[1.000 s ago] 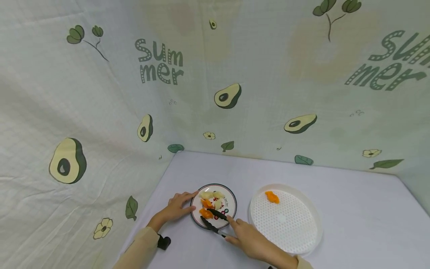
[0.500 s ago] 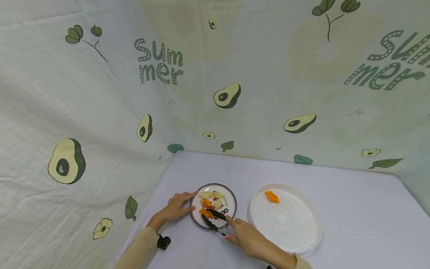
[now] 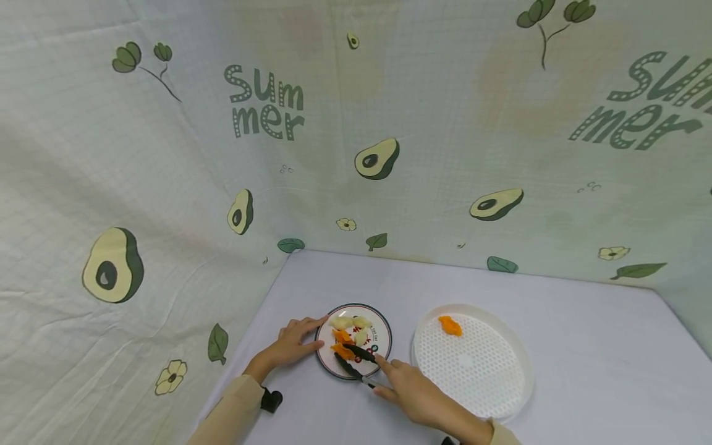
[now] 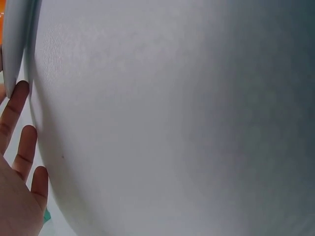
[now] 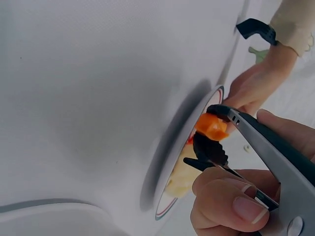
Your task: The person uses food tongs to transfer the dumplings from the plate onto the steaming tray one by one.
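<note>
Right hand (image 3: 408, 388) curled around tongs (image 3: 356, 364), tips clamped on an orange piece (image 5: 211, 126) over the small plate (image 3: 384, 327). Left hand (image 3: 292, 341) flat, fingers straight, touching that plate's rim. White tray (image 3: 500, 395) just beside, holding another orange piece (image 3: 450, 326).

A white perforated tray (image 3: 473, 364) is set on the pale table (image 3: 584, 346), at about 4 o'clock from the table's centre. One orange piece (image 3: 450, 326) is seen near its 11 o'clock rim. An avocado-printed cloth (image 3: 378, 157), lettered "Summer", is hung behind.
</note>
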`<state>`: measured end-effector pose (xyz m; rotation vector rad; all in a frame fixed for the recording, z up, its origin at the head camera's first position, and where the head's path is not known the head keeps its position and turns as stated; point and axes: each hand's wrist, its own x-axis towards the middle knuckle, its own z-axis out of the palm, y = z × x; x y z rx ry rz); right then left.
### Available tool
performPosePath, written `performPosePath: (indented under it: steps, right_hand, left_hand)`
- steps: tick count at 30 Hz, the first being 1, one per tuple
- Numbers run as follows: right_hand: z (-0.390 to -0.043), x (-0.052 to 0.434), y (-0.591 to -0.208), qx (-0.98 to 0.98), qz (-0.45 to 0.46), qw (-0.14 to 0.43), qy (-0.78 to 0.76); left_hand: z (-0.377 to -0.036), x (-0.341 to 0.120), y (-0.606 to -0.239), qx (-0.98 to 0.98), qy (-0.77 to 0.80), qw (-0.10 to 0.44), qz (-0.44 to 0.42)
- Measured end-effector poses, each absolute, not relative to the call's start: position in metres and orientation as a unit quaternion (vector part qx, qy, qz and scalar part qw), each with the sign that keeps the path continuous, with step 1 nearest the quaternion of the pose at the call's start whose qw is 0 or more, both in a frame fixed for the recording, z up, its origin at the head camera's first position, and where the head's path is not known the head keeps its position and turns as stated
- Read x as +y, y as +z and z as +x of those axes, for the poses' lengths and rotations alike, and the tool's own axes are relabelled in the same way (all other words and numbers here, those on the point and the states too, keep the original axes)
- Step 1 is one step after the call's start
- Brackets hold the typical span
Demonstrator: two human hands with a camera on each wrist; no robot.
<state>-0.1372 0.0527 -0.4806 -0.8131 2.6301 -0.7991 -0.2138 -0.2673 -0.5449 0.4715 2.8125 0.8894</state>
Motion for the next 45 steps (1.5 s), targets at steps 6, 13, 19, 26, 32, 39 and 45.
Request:
performPosePath:
  steps: [6, 13, 19, 26, 32, 39, 45]
  right_hand:
    - [-0.139, 0.053, -0.482, 0.910, -0.278, 0.140, -0.273]
    - [-0.137, 0.054, -0.484, 0.912, -0.282, 0.129, -0.267]
    - [-0.136, 0.056, -0.484, 0.911, -0.293, 0.119, -0.264]
    - [-0.136, 0.059, -0.486, 0.910, -0.297, 0.114, -0.265]
    - [-0.135, 0.061, -0.480, 0.912, -0.290, 0.121, -0.266]
    - [-0.131, 0.072, -0.469, 0.907, -0.289, 0.112, -0.285]
    - [-0.132, 0.083, -0.462, 0.906, -0.291, 0.085, -0.295]
  left_hand:
    - [-0.215, -0.265, -0.544, 0.939, 0.296, 0.076, 0.155]
    - [-0.213, -0.265, -0.542, 0.940, 0.294, 0.075, 0.158]
    - [-0.213, -0.267, -0.543, 0.941, 0.290, 0.078, 0.155]
    - [-0.213, -0.267, -0.545, 0.940, 0.290, 0.077, 0.159]
    - [-0.213, -0.267, -0.545, 0.939, 0.292, 0.077, 0.165]
    - [-0.213, -0.268, -0.547, 0.939, 0.289, 0.081, 0.168]
    - [-0.213, -0.268, -0.545, 0.938, 0.292, 0.079, 0.170]
